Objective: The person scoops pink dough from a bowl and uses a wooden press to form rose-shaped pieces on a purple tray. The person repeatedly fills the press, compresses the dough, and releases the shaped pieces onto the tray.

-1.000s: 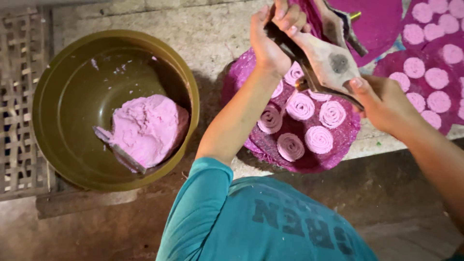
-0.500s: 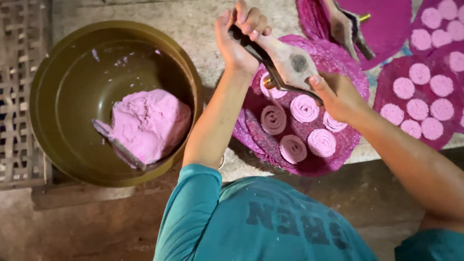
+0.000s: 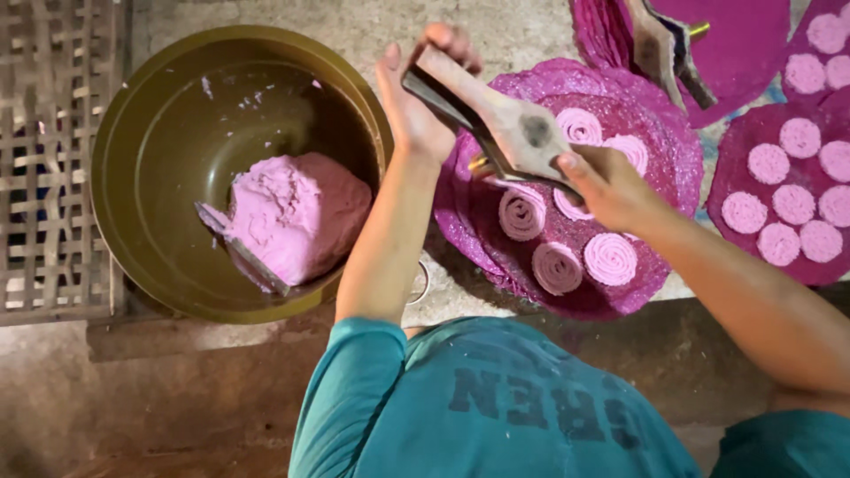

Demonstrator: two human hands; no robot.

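Both my hands grip a wooden hand press [image 3: 513, 128] held over a round magenta woven mat [image 3: 651, 270]. My left hand [image 3: 418, 97] clasps the press's far handle end. My right hand [image 3: 611, 186] holds the near end. Under the press, several pink spiral coils of dough [image 3: 611, 257] lie on the mat. To the left, an olive-green basin [image 3: 142, 150] holds a lump of pink dough [image 3: 297, 212] with a flat scraper [image 3: 252, 261] stuck against it.
Another mat with round pink coils [image 3: 784, 199] lies at the right edge. A second wooden press [image 3: 664, 44] rests on stacked magenta mats [image 3: 753, 44] at top right. A woven bamboo rack [image 3: 49, 159] lies at far left on the concrete slab [image 3: 354, 26].
My hands and the press have shifted left and down over the mat, and more coils now show beneath. The basin and dough lump have not moved on the slab.
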